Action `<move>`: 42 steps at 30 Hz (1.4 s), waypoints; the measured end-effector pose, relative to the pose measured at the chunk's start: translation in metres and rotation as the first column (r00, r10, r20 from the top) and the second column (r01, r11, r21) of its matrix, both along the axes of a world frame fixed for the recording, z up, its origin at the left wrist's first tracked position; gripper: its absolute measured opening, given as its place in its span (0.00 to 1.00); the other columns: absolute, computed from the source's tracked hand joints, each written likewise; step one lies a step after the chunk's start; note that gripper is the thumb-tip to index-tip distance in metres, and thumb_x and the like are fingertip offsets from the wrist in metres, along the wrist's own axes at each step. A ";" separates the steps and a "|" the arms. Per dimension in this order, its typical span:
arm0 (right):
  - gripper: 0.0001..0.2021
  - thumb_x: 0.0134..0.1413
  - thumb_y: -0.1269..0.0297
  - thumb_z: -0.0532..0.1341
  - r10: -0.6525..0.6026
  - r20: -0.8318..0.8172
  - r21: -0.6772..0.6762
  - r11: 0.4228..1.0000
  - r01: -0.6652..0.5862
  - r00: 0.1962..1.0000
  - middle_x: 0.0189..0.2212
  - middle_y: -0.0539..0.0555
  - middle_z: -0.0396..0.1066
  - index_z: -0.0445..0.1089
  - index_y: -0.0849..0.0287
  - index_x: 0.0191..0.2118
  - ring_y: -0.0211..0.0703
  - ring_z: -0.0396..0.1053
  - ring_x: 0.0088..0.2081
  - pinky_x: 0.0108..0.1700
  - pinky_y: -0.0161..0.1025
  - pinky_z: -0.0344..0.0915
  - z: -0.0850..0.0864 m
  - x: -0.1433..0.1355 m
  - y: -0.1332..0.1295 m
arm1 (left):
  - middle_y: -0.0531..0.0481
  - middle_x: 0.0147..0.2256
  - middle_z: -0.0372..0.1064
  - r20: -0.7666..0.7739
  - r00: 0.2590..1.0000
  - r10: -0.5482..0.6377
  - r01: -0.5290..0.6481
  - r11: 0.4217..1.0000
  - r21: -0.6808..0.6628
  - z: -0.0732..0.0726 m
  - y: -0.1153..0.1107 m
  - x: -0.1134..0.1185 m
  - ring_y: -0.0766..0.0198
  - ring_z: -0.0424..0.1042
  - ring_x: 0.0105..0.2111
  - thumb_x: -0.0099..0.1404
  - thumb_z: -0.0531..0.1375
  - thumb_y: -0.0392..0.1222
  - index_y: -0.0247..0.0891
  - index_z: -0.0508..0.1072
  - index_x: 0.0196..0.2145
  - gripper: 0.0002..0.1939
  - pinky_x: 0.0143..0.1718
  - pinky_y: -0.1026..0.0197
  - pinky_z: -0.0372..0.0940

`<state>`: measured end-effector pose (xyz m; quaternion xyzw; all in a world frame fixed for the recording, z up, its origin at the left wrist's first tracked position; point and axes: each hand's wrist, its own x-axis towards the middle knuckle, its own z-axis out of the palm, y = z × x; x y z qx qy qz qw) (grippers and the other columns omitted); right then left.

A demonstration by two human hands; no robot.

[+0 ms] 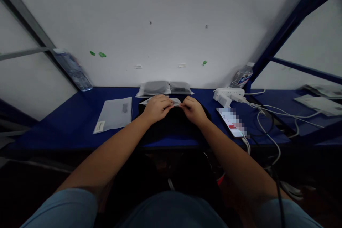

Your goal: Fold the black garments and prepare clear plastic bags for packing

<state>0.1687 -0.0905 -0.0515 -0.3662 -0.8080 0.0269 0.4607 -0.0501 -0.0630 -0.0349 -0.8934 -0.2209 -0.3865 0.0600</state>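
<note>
My left hand (158, 108) and my right hand (194, 110) are close together at the middle of the blue table. Between them is a thin, pale plastic packet (175, 101), its edge pinched in the fingers of both hands. My left hand covers part of it, so its contents cannot be made out. Beneath the hands lies a black cloth-like item (171, 121), dark and hard to separate from the shadow. Just behind, against the wall, two frosted plastic bags (154, 87) lie side by side. To the left rests a flat frosted bag (114, 114) with a white label at its corner.
On the right, a white power strip (229, 94) with plugs and trailing white cables (267, 107) sits by a lit phone (232, 123). Plastic bottles stand at the back left (73, 69) and back right (242, 75). Blue metal frame bars (288, 25) rise at the right.
</note>
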 end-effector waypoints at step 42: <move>0.12 0.62 0.68 0.60 -0.026 -0.079 -0.032 0.999 0.024 0.997 0.27 0.50 0.62 0.62 0.55 0.26 0.42 0.62 0.31 0.33 0.39 0.59 0.000 0.004 0.000 | 0.46 0.35 0.73 -0.106 0.980 0.166 -0.130 0.949 0.286 0.003 0.001 -0.009 0.58 0.71 0.37 0.75 0.53 0.43 0.36 0.72 0.35 0.13 0.41 0.55 0.67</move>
